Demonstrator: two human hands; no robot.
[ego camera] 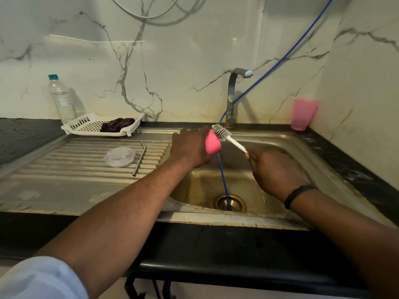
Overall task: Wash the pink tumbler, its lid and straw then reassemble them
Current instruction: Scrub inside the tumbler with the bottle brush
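Marble-veined wall panels [172, 67] back the whole station, white with grey cracks, meeting in a corner at right. Black countertop [26, 134] runs along the wall and down the right side. Steel sink [298, 147] set into it, basin stained brownish, drain [230, 202] at bottom; ribbed drainboard [64, 167] to the left of the hands. Blue hose [280, 57] drops from upper right, passes behind the fingers, ends in the drain. Faucet [234, 93] stands just beyond the fingertips. White slotted tray [86, 126] holding a dark cloth [117, 124] sits far left of the fingers, clear water bottle [61, 100] behind it. Second pink cup [304, 114] in the right corner, well apart. Left hand [190, 147] is wrapped around the pink tumbler [213, 144] over the basin. Right hand [274, 169] fingers curled on the white handle of the bottle brush [224, 135], bristles touching the tumbler. Clear lid [119, 156] and bent metal straw [140, 157] lie on the drainboard, left of the left hand, just beside each other.
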